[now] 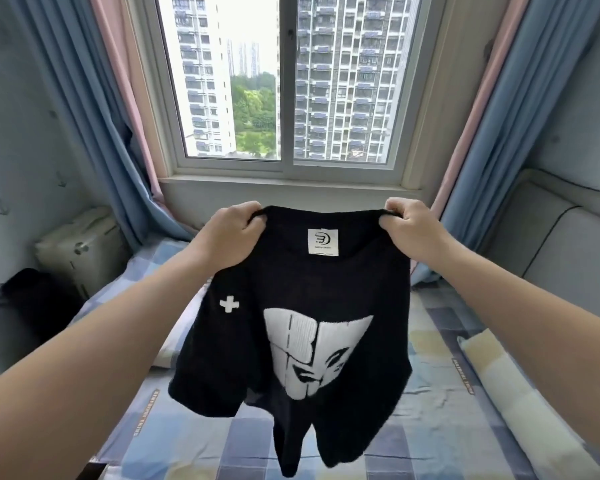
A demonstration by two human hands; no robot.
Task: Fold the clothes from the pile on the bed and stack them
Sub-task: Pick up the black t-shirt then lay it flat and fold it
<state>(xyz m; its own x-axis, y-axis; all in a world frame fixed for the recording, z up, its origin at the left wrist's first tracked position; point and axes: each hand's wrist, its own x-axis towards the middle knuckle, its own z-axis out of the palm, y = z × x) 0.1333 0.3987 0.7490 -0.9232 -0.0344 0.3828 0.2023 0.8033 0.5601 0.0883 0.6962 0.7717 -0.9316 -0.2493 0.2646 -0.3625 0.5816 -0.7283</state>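
A black T-shirt (302, 282) with a white face print, a small white cross and a white neck label hangs in the air over the bed (426, 431). My left hand (234, 233) pinches its left shoulder at the collar. My right hand (411, 230) pinches the right shoulder. The shirt droops unevenly, its left sleeve spread out and its hem bunched low. No pile of clothes shows in this view.
The bed has a blue, grey and cream checked sheet. A rolled pale cover (520, 403) lies along its right side by a grey padded wall (548, 244). A cream box (80, 251) and a dark item (28, 296) sit left. The window (284, 84) and curtains are ahead.
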